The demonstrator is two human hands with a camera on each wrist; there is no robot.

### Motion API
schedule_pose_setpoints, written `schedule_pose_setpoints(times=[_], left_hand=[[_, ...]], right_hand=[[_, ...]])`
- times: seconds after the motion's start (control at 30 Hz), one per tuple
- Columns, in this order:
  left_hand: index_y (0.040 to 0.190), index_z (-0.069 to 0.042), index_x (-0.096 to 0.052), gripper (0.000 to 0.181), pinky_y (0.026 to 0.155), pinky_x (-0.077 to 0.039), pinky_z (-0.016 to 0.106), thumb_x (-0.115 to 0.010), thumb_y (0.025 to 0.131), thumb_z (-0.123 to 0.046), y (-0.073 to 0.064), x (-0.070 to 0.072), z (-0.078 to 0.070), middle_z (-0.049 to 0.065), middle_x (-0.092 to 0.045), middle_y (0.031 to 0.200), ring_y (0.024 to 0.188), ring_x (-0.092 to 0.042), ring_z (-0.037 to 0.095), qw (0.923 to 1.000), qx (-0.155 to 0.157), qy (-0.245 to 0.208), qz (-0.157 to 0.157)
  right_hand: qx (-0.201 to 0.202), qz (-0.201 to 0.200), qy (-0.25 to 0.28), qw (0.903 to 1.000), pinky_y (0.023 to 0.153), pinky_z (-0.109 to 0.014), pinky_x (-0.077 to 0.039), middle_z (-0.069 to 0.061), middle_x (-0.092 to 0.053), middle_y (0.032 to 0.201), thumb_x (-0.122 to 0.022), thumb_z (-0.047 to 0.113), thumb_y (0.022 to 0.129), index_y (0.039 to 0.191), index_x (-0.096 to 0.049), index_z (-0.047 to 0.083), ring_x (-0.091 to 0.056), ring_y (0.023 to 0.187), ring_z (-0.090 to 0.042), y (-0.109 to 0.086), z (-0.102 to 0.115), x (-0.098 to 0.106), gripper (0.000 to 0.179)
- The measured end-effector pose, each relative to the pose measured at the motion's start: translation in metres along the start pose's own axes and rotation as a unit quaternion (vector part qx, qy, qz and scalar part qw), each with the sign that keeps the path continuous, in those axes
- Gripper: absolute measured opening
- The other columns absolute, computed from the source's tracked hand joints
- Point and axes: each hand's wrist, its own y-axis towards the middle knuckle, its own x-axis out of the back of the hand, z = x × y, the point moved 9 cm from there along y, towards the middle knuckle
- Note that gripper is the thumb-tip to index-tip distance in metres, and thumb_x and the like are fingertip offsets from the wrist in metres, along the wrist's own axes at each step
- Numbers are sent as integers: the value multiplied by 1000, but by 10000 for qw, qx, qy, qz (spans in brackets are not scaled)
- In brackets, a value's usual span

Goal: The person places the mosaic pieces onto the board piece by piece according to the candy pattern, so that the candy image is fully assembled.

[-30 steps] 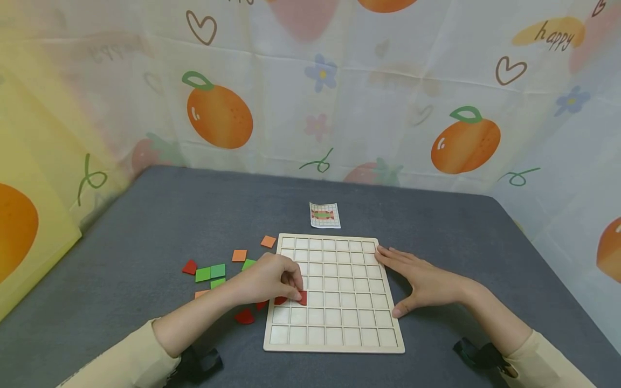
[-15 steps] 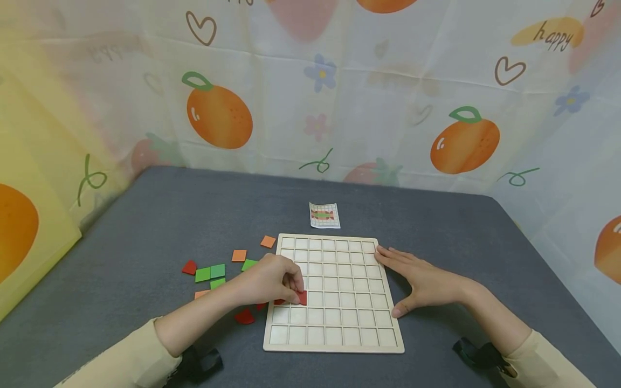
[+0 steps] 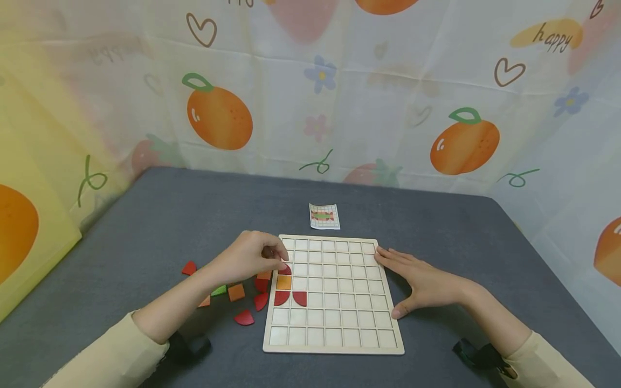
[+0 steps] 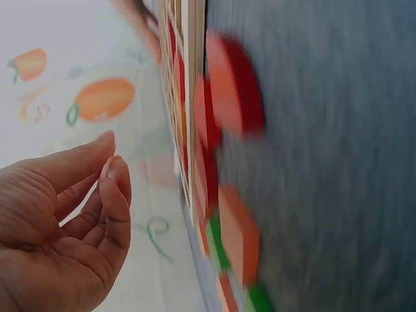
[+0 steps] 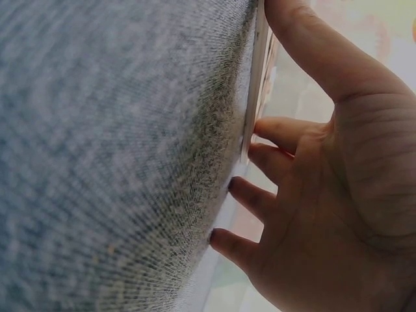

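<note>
A pale wooden grid board (image 3: 333,347) lies on the dark table. Its left cells hold a yellow-orange square tile (image 3: 283,282) and red quarter-circle tiles, one of them this lower tile (image 3: 299,299). My left hand (image 3: 249,253) hovers over the board's upper left edge, close above another red tile (image 3: 287,269). In the left wrist view its thumb and loosely bent fingertips (image 4: 112,166) come near each other with nothing between them. At the board's right edge, my right hand (image 3: 422,277) rests with fingers spread, thumb and fingertips touching the rim.
Loose red tiles (image 3: 244,317), orange tiles (image 3: 236,292) and green tiles (image 3: 220,290) lie left of the board, partly hidden by the left forearm. A small pattern card (image 3: 325,216) lies behind the board. A fruit-print curtain (image 3: 310,108) hangs beyond the table.
My left hand has let go of the red quarter-circle tile in the second column and moved up and left, uncovering the tiles on the board. My right hand stays put.
</note>
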Motion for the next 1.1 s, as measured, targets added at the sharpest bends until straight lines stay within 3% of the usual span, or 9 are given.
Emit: schedule_pose_setpoints(times=[0.17,0.47,0.63,0.9,1.1], left_hand=[[94,-10,-74,8,64,-50,27,-74,87,-14,-1,20,21,1,-72,84,72,-61,11,9994,284,127,-131],[101,-10,-74,19,72,-54,28,-79,83,-15,-7,30,54,4,-75,96,82,-66,10,9973,625,295,229],[103,-11,-75,25,72,-52,28,-81,80,-18,-8,33,63,3,-74,96,82,-63,11,9963,657,474,291],[105,-16,-76,27,79,-52,33,-82,80,-22,-9,42,74,4,-72,106,94,-63,18,9955,686,655,42],[108,-14,-75,28,80,-50,35,-80,82,-23,-11,45,80,8,-70,109,96,-60,21,9939,774,778,76]], right_hand=[[-2,17,22,10000,110,-76,-17,-12,-7,168,-79,61,70,159,-15,13,-9,153,-46,0,0,0,120],[-2,0,4,10000,109,-76,-18,-12,-8,168,-79,61,71,159,-15,13,-10,153,-47,-1,1,0,119],[-22,-3,0,10000,108,-77,-18,-12,-8,168,-79,61,70,159,-15,13,-10,152,-47,-2,2,1,119],[-47,13,33,10000,107,-78,-17,-12,-7,168,-79,62,70,159,-15,14,-9,152,-47,-2,1,1,119],[15,8,36,10000,108,-78,-17,-13,-7,168,-79,60,71,159,-15,14,-9,152,-48,-1,1,1,119]])
